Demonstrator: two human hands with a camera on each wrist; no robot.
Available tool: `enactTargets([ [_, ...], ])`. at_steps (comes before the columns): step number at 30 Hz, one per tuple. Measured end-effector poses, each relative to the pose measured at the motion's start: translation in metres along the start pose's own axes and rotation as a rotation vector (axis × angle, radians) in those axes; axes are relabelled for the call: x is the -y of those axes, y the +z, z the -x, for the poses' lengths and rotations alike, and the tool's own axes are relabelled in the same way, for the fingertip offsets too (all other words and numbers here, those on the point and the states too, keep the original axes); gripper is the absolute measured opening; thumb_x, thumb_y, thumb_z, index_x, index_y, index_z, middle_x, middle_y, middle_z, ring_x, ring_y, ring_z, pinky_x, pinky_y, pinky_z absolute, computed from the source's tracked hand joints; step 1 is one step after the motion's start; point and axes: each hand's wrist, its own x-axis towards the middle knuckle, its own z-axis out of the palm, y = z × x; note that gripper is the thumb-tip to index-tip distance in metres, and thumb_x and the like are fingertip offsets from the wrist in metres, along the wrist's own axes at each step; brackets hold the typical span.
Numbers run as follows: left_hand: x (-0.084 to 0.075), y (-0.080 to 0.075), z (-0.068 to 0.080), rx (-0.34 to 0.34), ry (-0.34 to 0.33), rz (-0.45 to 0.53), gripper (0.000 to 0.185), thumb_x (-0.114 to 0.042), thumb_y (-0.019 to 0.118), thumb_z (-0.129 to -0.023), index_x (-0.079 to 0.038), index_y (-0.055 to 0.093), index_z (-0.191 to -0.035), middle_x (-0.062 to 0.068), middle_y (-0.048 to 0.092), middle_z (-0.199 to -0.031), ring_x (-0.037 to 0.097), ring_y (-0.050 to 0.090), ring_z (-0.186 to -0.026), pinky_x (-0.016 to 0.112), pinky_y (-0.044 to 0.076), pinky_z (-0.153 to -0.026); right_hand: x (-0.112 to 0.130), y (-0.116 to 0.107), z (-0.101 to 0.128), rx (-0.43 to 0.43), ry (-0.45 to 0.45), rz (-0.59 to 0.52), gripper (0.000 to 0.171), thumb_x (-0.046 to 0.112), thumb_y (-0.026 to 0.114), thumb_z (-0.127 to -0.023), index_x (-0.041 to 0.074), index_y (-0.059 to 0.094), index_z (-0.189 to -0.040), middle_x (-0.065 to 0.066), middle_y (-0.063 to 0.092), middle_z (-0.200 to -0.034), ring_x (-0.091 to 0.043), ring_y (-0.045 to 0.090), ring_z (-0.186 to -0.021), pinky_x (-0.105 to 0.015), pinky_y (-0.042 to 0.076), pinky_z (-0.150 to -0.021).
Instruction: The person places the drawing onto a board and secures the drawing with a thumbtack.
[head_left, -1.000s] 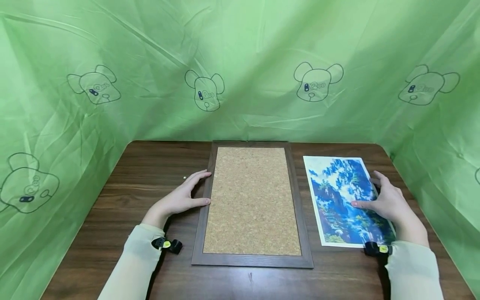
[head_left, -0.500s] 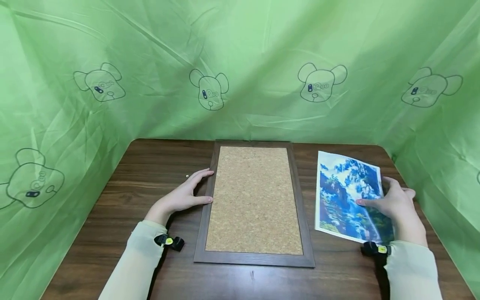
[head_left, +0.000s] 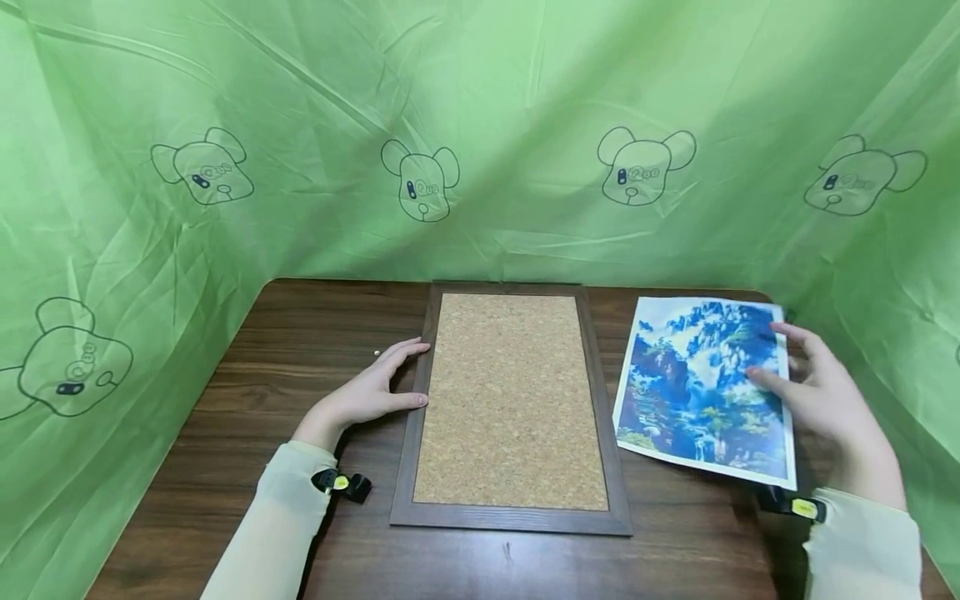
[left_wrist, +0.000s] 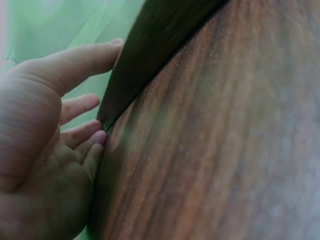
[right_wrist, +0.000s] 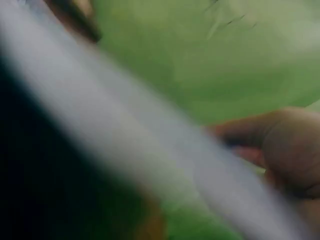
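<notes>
A cork board [head_left: 513, 400] in a dark wooden frame [head_left: 510, 518] lies upright-long on the table in the head view. My left hand [head_left: 366, 393] rests against the frame's left side, its fingers and thumb spread and touching the edge. In the left wrist view, the thumb and fingertips meet the frame's side wall [left_wrist: 145, 55]. To the right of the board, my right hand [head_left: 825, 400] pinches a landscape print [head_left: 697, 383] at its right edge, thumb on the picture side. The print is lifted at a slant and slightly bowed. Its white sheet [right_wrist: 125, 125] crosses the right wrist view, blurred.
A dark wood-grain table [head_left: 300, 333] carries everything. Green cloth [head_left: 495, 100] with mouse-head outlines hangs behind and at both sides. A tiny whitish bead-like thing [head_left: 377, 352] lies left of the frame.
The print, near flat on the table a second ago, has been raised and turned in my right hand, which has shifted right and upward along its edge. The left hand stays at the frame.
</notes>
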Motion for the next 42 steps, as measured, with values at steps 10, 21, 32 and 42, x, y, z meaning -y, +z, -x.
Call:
enactTargets([
  [10,0.002,-0.001,0.0,-0.008,0.011,-0.005,0.091,-0.035,0.086,-0.097,-0.018,0.036,-0.171,0.012,0.02,-0.18,0.038,0.017,-0.166,0.068,0.021,-0.127,0.117,0.034,0.02,0.063,-0.392,-0.681,0.06,-0.021,0.057,-0.102,0.003,0.049,-0.157,-0.011,0.073,-0.117,-0.02,0.081,-0.087,-0.041,0.063,-0.061],
  [21,0.0,0.001,-0.003,-0.008,0.024,-0.005,0.089,-0.032,0.086,-0.097,-0.016,0.038,-0.17,0.013,0.023,-0.179,0.038,0.019,-0.165,0.067,0.022,-0.127,0.165,0.126,-0.012,0.138,-0.37,-0.857,0.048,-0.017,0.065,-0.1,0.004,0.057,-0.143,-0.012,0.075,-0.117,-0.022,0.08,-0.09,-0.039,0.066,-0.072],
  [32,0.0,0.001,-0.001,-0.003,-0.002,-0.046,0.09,-0.038,0.085,-0.098,-0.02,0.036,-0.171,0.011,0.02,-0.18,0.039,0.018,-0.166,0.069,0.026,-0.126,0.105,0.188,-0.04,0.147,-0.138,-0.139,0.036,0.026,0.085,-0.099,0.006,0.07,-0.125,-0.004,0.065,-0.087,-0.016,0.055,-0.067,-0.031,0.049,-0.062],
  [42,-0.003,0.0,0.0,-0.015,-0.015,-0.049,0.09,-0.037,0.086,-0.097,-0.02,0.037,-0.171,0.012,0.019,-0.18,0.039,0.017,-0.166,0.069,0.025,-0.126,0.083,0.198,-0.041,0.281,-0.184,0.069,0.027,0.027,0.085,-0.099,0.011,0.071,-0.117,-0.004,0.059,-0.076,-0.021,0.06,-0.051,-0.036,0.05,-0.054],
])
